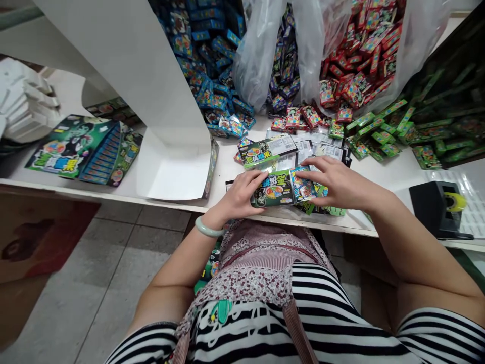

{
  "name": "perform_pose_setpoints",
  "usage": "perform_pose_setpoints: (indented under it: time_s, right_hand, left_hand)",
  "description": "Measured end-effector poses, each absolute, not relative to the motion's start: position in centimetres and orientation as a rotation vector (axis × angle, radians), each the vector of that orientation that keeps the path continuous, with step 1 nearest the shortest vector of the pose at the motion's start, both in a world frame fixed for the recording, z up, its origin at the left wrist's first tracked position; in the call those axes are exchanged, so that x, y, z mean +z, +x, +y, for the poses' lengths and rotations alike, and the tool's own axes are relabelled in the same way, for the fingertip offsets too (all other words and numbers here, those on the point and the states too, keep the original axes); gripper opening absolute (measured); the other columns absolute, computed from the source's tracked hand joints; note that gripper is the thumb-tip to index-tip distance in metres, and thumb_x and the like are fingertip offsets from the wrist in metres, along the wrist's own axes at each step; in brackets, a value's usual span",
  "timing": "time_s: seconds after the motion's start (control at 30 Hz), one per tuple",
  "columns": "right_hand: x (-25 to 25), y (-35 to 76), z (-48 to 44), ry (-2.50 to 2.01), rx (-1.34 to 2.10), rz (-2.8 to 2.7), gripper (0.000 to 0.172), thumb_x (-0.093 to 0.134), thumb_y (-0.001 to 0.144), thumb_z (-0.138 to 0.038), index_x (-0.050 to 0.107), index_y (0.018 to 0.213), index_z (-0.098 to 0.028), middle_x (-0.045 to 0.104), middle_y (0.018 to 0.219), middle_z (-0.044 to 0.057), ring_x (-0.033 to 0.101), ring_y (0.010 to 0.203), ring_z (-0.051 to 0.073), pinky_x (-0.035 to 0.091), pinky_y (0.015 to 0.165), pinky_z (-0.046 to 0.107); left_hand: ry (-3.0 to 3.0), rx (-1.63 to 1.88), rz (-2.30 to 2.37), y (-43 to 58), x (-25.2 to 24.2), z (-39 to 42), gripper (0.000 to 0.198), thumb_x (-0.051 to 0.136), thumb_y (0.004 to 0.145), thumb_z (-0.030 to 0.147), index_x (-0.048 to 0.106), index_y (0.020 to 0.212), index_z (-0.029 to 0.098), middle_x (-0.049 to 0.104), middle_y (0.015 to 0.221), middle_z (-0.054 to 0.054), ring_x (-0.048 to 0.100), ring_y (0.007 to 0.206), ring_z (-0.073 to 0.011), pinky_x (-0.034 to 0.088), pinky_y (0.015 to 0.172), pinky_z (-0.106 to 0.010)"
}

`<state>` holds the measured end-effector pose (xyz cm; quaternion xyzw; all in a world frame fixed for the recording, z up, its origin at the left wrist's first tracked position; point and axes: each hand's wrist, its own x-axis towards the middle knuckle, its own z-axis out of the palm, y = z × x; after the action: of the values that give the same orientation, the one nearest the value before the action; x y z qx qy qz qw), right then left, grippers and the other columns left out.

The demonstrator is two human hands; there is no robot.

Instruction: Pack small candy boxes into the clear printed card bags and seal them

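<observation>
My left hand [242, 194], a pale bangle on its wrist, is closed on the left end of a flat green and black candy sleeve [276, 189] at the table's front edge. Thumb and fingers of my right hand [333, 182] grip a small blue candy packet [303, 186] at the sleeve's right end. Whether the packet is partly inside the sleeve, I cannot tell. Just beyond my hands lies another green and black candy sleeve [257, 153], on top of several flat packages. Green packaging [331, 210] shows under my right hand.
Small blue boxes [212, 50], purple boxes [284, 76], red boxes [364, 60] and green boxes [382, 131] are heaped at the back. A filled display carton [79, 151] and an open white carton [176, 172] stand left. A black tape dispenser [435, 207] sits right.
</observation>
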<state>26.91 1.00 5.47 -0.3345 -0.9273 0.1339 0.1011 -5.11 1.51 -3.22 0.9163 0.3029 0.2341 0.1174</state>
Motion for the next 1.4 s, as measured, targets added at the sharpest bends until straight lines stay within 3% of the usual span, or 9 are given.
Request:
perform_pose_setpoints:
  time_s: [0.23,0.53,0.63,0.8,0.93,1.03,1.1,1.23,1.4]
  right_hand:
    - [5.7,26.2,2.0,-0.987,0.354,-2.785,0.061,0.077,0.08,-0.043,0.06,0.134,-0.022,0.056,0.132,0.016,0.052,0.118,0.035,0.048,0.099,0.054]
    - [5.8,25.5,0.6,-0.965,0.49,-2.737,0.051,0.079,0.074,-0.038,0.061,0.118,-0.019,0.058,0.121,0.016,0.053,0.114,0.036,0.045,0.098,0.054]
    - [5.4,25.2,0.9,-0.931,0.551,-2.726,0.049,0.076,0.078,-0.036,0.058,0.122,-0.022,0.057,0.129,0.015,0.051,0.122,0.036,0.043,0.103,0.056]
    - [4.1,24.8,0.3,-1.093,0.602,-2.472,0.063,0.073,0.083,-0.047,0.048,0.137,-0.025,0.033,0.155,0.017,0.029,0.147,0.038,0.031,0.118,0.062]
    - [2.5,23.7,-1.2,-1.224,0.788,-2.222,0.058,0.067,0.086,-0.056,0.053,0.136,-0.029,0.034,0.153,0.014,0.033,0.147,0.037,0.038,0.115,0.06]
    - [1.3,22.6,-1.7,-1.235,0.921,-1.916,0.063,0.068,0.085,-0.055,0.047,0.141,-0.034,0.041,0.149,0.012,0.05,0.133,0.033,0.055,0.098,0.051]
    - [0.8,22.0,-1.7,-1.227,0.983,-1.755,0.064,0.07,0.085,-0.05,0.045,0.141,-0.035,0.053,0.137,0.009,0.064,0.109,0.025,0.06,0.083,0.043]
    - [0.5,21.5,-1.3,-1.246,1.055,-1.662,0.051,0.068,0.086,-0.036,0.053,0.134,-0.031,0.064,0.098,0.001,0.06,0.068,0.013,0.054,0.063,0.03]
    - [2.2,22.6,-0.7,-1.21,1.158,-1.735,0.037,0.063,0.089,-0.032,0.065,0.125,-0.027,0.069,0.101,0.002,0.062,0.071,0.014,0.052,0.062,0.029]
  left_hand:
    - [2.567,0.754,0.946,-4.6,-3.1,1.2,0.102,0.077,0.075,0.054,0.028,0.158,0.021,0.051,0.14,-0.019,0.051,0.129,-0.0377,0.044,0.109,-0.055]
    - [2.606,0.717,0.905,-4.8,-3.4,0.1,0.107,0.079,0.072,0.051,0.024,0.158,0.021,0.05,0.141,-0.018,0.053,0.127,-0.0362,0.047,0.106,-0.053]
    - [2.632,0.702,0.927,-4.7,-3.1,0.1,0.103,0.078,0.074,0.05,0.025,0.158,0.021,0.05,0.141,-0.018,0.052,0.128,-0.0366,0.046,0.106,-0.053]
    - [2.575,0.747,1.161,-4.6,-3.0,-0.1,0.101,0.078,0.074,0.05,0.027,0.156,0.02,0.05,0.14,-0.019,0.051,0.128,-0.0372,0.045,0.108,-0.054]
    - [2.558,0.823,1.32,-3.5,-2.8,-0.5,0.099,0.078,0.073,0.051,0.031,0.154,0.019,0.052,0.138,-0.018,0.052,0.125,-0.0362,0.045,0.106,-0.052]
    - [2.524,0.95,1.395,-2.3,-2.5,-0.7,0.099,0.078,0.074,0.052,0.031,0.153,0.018,0.052,0.137,-0.018,0.052,0.125,-0.0354,0.044,0.107,-0.05]
    - [2.52,0.995,1.402,-1.6,-2.2,-0.9,0.1,0.079,0.074,0.053,0.03,0.153,0.017,0.051,0.138,-0.018,0.051,0.126,-0.0352,0.044,0.107,-0.049]
    - [2.43,1.032,1.371,-0.9,-2.0,-1.4,0.104,0.08,0.071,0.062,0.032,0.151,0.018,0.051,0.138,-0.019,0.05,0.128,-0.0368,0.044,0.108,-0.053]
    - [1.964,1.11,1.138,-0.1,-2.1,-2.4,0.06,0.061,0.093,0.049,0.04,0.143,0.023,0.058,0.129,-0.014,0.06,0.117,-0.0272,0.052,0.099,-0.045]
